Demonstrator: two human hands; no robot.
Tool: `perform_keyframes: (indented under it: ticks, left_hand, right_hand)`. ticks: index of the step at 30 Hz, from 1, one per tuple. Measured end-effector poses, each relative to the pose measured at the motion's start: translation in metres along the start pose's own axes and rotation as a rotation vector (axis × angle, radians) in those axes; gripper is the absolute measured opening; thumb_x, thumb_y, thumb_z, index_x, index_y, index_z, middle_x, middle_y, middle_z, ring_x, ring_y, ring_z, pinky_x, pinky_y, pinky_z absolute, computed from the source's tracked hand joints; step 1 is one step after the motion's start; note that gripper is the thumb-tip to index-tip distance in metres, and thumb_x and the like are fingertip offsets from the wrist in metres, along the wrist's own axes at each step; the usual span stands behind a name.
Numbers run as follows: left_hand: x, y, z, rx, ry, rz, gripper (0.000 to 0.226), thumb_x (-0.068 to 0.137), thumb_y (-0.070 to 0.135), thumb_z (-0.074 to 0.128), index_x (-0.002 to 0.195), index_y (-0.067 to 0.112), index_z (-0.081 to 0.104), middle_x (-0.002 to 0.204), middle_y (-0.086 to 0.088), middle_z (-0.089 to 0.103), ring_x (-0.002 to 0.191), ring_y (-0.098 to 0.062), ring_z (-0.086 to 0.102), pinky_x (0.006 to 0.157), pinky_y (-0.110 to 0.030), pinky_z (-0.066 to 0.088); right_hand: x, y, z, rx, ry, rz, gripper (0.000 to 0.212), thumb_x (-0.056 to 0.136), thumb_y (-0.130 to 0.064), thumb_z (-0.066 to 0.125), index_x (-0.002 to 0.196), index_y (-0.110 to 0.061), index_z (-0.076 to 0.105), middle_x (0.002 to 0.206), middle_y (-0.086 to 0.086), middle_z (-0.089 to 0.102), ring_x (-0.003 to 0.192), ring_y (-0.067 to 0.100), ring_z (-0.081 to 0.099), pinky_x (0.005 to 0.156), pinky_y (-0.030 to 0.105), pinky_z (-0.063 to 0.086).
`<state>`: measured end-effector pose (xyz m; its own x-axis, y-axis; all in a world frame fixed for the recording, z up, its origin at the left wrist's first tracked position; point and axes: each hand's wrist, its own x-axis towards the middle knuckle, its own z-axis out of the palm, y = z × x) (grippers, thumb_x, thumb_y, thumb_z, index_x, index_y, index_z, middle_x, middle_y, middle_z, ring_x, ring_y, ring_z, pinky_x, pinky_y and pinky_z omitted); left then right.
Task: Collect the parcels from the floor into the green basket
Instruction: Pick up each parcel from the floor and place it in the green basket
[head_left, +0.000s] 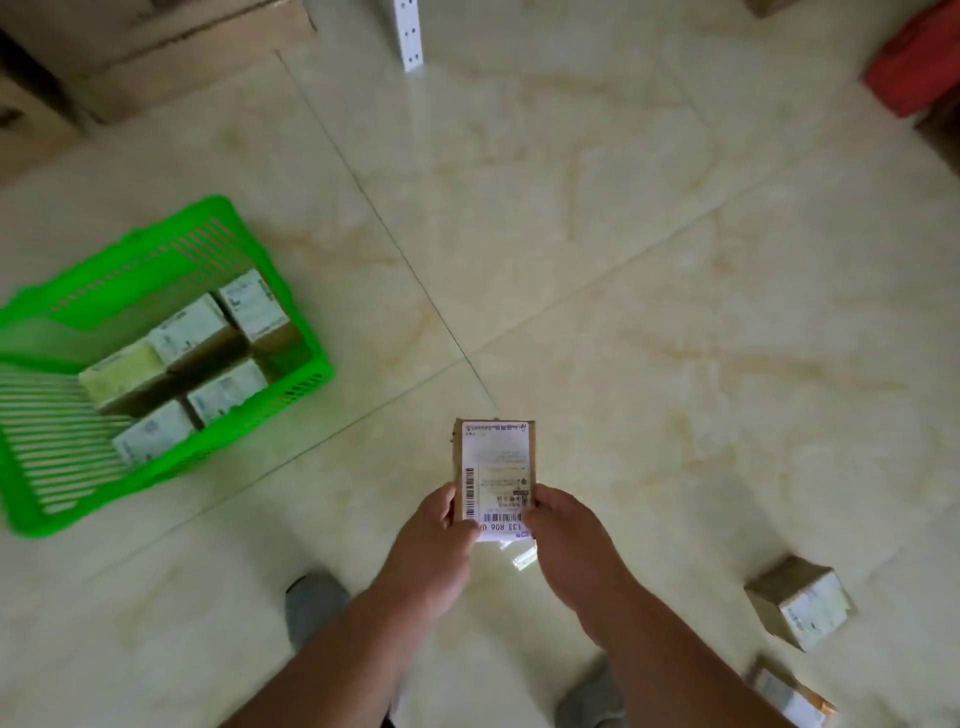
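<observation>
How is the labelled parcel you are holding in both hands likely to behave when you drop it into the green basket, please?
The parcel looks like stiff cardboard with flat faces, so it should probably land flat, not roll. The left hand and right hand hold only its near end, suggesting it is light. Its label may be slightly slippery.

Glossy cream marble floor tiles (623, 234), cardboard boxes (156, 52) stacked far left.

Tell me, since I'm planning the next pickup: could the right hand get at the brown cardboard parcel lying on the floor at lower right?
Probably not yet: the right hand and left hand both grip the labelled cardboard parcel. Bare floor lies between.
</observation>
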<state>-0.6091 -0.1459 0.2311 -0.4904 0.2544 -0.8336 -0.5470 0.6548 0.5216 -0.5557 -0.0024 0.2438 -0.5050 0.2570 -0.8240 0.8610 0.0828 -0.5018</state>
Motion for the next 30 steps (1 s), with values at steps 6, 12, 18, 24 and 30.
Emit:
perform_keyframes:
  ticks: [6, 12, 18, 24, 30]
  left_hand:
    - [-0.032, -0.009, -0.114, -0.148, 0.097, -0.017, 0.044, 0.091, 0.012, 0.049, 0.124, 0.036, 0.065, 0.116, 0.014, 0.073, 0.085, -0.008, 0.069, 0.069, -0.026, 0.051]
    - [-0.056, -0.026, -0.211, -0.277, 0.146, -0.036, 0.050, 0.093, 0.007, 0.048, 0.134, 0.033, 0.061, 0.127, 0.010, 0.071, 0.119, -0.015, 0.064, 0.107, -0.039, 0.048]
    - [-0.057, -0.044, -0.269, -0.404, 0.243, -0.042, 0.050, 0.094, 0.005, 0.048, 0.130, 0.036, 0.065, 0.120, 0.016, 0.074, 0.114, -0.007, 0.065, 0.087, -0.023, 0.048]
    - [-0.057, -0.049, -0.307, -0.483, 0.333, -0.100, 0.054, 0.091, 0.005, 0.048, 0.128, 0.041, 0.066, 0.118, 0.021, 0.073, 0.108, 0.007, 0.063, 0.078, -0.015, 0.043]
    - [-0.043, -0.059, -0.337, -0.540, 0.423, -0.151, 0.048, 0.089, 0.001, 0.051, 0.105, 0.043, 0.070, 0.109, 0.019, 0.077, 0.100, 0.009, 0.068, 0.081, -0.017, 0.048]
  right_hand:
    - [-0.026, -0.098, 0.079, -0.116, -0.039, -0.052, 0.039, 0.094, -0.015, 0.041, 0.118, -0.028, 0.069, 0.114, -0.007, 0.072, 0.105, 0.012, 0.064, 0.096, 0.039, 0.050]
    - [-0.039, -0.172, 0.155, -0.222, -0.111, -0.141, 0.040, 0.098, -0.017, 0.038, 0.125, -0.029, 0.065, 0.120, -0.005, 0.071, 0.110, 0.014, 0.063, 0.099, 0.036, 0.050]
    - [-0.022, -0.213, 0.211, -0.327, -0.185, -0.198, 0.040, 0.099, -0.017, 0.038, 0.130, -0.024, 0.062, 0.126, 0.000, 0.068, 0.112, 0.018, 0.062, 0.100, 0.037, 0.050]
    - [0.000, -0.242, 0.247, -0.338, -0.280, -0.206, 0.040, 0.095, -0.019, 0.041, 0.126, -0.024, 0.066, 0.125, -0.002, 0.070, 0.112, 0.017, 0.062, 0.097, 0.035, 0.051]
    - [0.024, -0.264, 0.280, -0.381, -0.362, -0.237, 0.040, 0.095, -0.023, 0.043, 0.128, -0.026, 0.065, 0.127, -0.006, 0.068, 0.103, 0.010, 0.061, 0.073, 0.013, 0.044]
